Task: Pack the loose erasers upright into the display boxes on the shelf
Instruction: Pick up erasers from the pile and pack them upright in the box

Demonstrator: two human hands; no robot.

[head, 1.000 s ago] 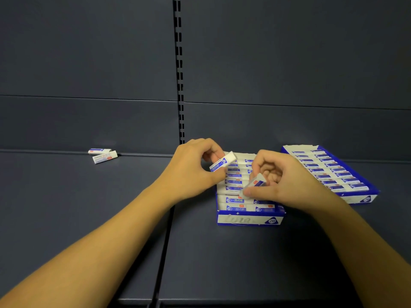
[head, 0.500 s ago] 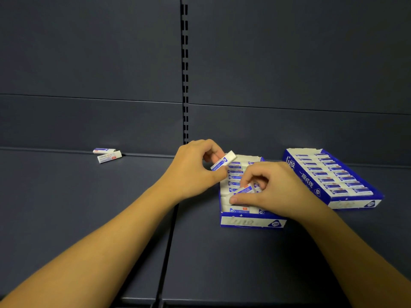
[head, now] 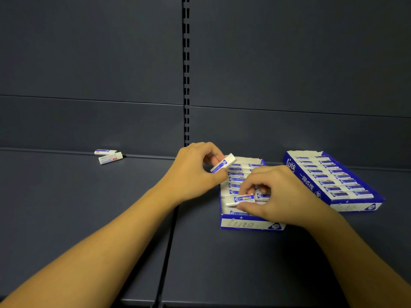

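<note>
From the head view I see both of my hands working over the nearer display box (head: 251, 224), which sits on the dark shelf (head: 111, 207) just right of the seam between two shelf panels. My left hand (head: 195, 172) has its fingers curled and pinches one loose eraser (head: 223, 163) between thumb and fingertips, holding it tilted in the air above the box's far left corner, its white end pointing up and to the right. My right hand (head: 282, 196) is curled down over the middle of that same box, and its thumb and fingertips grip a second eraser (head: 241, 199) that lies nearly flat across the packed rows, blue label facing up. The box under it is already mostly filled with erasers standing in rows; my right hand hides part of its right side, so I cannot tell how full that side is.

The second display box (head: 333, 181) lies to the right, turned at an angle, close to the first but not touching it as far as I can judge, and its two rows look full.

Well off to the left, at the back edge of the shelf against the rear panel (head: 89, 63), two more loose erasers lie flat: the far one (head: 105, 151) and the near one (head: 110, 158) just in front of it, almost touching.
</note>
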